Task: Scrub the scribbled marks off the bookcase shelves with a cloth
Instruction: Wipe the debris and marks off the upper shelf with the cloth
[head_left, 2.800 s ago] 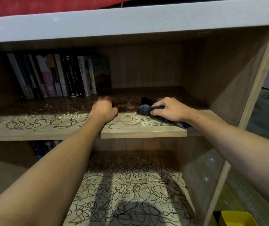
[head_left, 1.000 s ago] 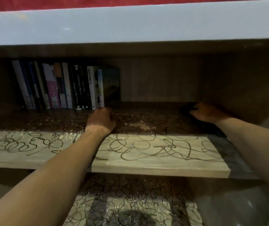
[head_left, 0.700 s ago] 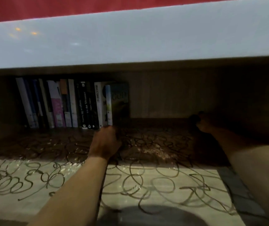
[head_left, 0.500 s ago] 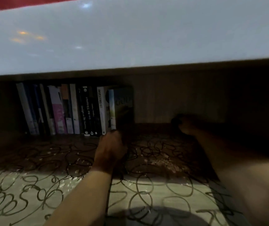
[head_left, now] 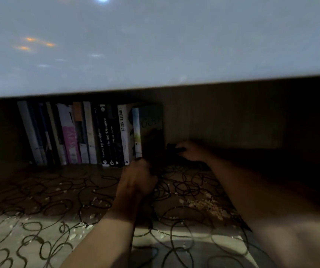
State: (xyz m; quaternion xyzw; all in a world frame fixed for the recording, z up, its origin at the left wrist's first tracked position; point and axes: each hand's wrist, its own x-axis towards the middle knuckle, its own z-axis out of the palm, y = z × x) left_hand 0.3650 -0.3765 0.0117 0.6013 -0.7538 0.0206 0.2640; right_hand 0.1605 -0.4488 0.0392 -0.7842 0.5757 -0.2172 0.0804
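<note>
My left hand (head_left: 135, 180) rests on the shelf (head_left: 39, 225) with its fingers curled under, knuckles toward the books (head_left: 89, 132); it sits in shadow, and I cannot tell whether it holds anything. My right hand (head_left: 192, 151) reaches deep to the back of the shelf, just right of the last book, with its fingers curled round the dark cloth (head_left: 173, 148). The cloth is bunched under that hand, at the rear of the shelf near the back panel (head_left: 223, 120); its outline is blurred and lost in the dark.

The shelf surface carries black scribbled marks (head_left: 184, 190) in looping lines across its whole visible width, in the lit front strip and the shaded rear alike. Pale crumbs (head_left: 205, 205) lie scattered over the marks, thickest in a patch between my two forearms.

The books stand upright in a row at the back left. The rightmost book (head_left: 151, 130) faces outward at a slight angle, and my left hand lies directly in front of it. A pale board (head_left: 155, 45) fills the upper view, above the opening.
</note>
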